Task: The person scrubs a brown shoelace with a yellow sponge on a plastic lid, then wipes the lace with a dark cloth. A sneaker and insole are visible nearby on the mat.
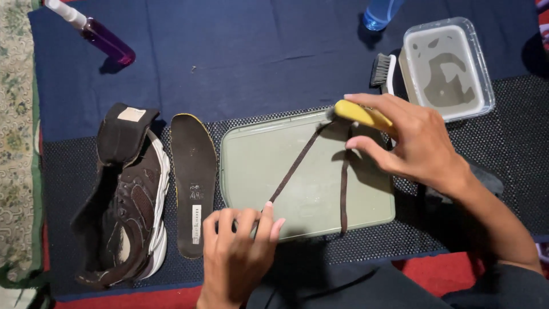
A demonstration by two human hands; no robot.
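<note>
Shoelace (297, 163) over tray (257, 171) — left hand (237, 252) pinches it, right hand (412, 143) grips yellow brush (360, 113).

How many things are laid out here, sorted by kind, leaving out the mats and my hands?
Shoes: 1, a brown shoe
Insoles: 1, a dark insole
Laces: 1, a brown lace
Brushes: 2, a yellow-handled brush and a white brush
Bottles: 2, a purple spray bottle and a blue bottle
Trays: 1, a green tray
Tubs: 1, a clear tub
Total: 9
</note>
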